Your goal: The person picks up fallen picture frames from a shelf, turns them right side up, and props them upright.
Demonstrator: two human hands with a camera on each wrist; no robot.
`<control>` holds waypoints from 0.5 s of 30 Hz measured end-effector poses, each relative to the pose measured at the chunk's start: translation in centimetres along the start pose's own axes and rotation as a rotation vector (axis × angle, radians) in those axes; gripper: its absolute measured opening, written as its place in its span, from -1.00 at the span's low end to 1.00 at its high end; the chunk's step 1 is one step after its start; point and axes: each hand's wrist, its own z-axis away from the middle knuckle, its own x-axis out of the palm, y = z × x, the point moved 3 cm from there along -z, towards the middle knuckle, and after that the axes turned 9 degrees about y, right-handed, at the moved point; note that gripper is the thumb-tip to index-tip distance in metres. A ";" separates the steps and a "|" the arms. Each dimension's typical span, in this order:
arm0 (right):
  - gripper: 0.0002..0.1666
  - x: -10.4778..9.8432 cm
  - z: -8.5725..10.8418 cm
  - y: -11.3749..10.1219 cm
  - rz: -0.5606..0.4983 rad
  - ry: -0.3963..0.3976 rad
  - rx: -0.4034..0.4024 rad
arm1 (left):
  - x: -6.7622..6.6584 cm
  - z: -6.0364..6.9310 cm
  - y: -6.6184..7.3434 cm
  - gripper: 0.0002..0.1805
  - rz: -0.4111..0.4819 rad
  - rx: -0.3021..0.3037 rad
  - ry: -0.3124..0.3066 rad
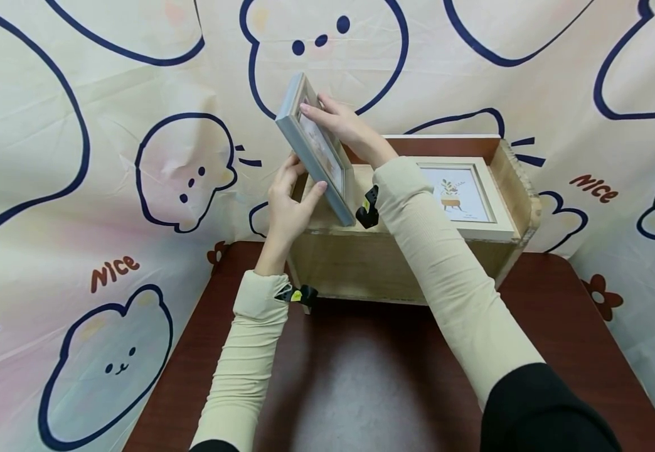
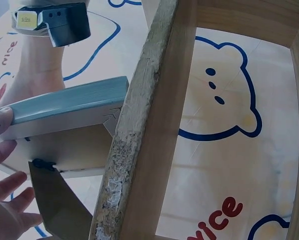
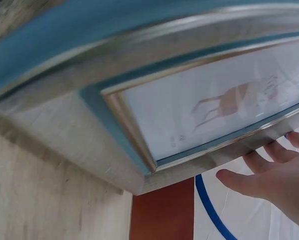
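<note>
A grey-blue picture frame (image 1: 308, 157) is held tilted over the left end of a wooden shelf unit (image 1: 361, 263). My left hand (image 1: 289, 204) grips its lower left edge, thumb on the side. At its upper right edge, my right hand (image 1: 356, 129) holds the frame. The right wrist view shows a printed picture (image 3: 229, 102) behind the glass. From the back of the frame a stand leg (image 2: 59, 205) sticks out, seen in the left wrist view. A second, cream picture frame (image 1: 505, 210) with a plant print lies on the shelf's right part.
The shelf unit stands at the back of a dark red-brown table (image 1: 559, 326), close to a patterned cloth backdrop (image 1: 181, 81). Raised side boards (image 1: 516, 182) border the shelf top. Each wrist carries a small black camera (image 1: 368, 210).
</note>
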 end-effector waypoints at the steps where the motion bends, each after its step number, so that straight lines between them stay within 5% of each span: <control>1: -0.22 -0.1 0.0 0.1 -0.004 0.002 -0.016 | 0.0 0.0 0.0 -0.66 0.003 -0.003 -0.001; 15: -0.12 -1.8 -1.0 2.4 -0.011 0.057 -0.032 | -0.3 -0.2 -0.2 -0.68 0.042 -0.044 -0.032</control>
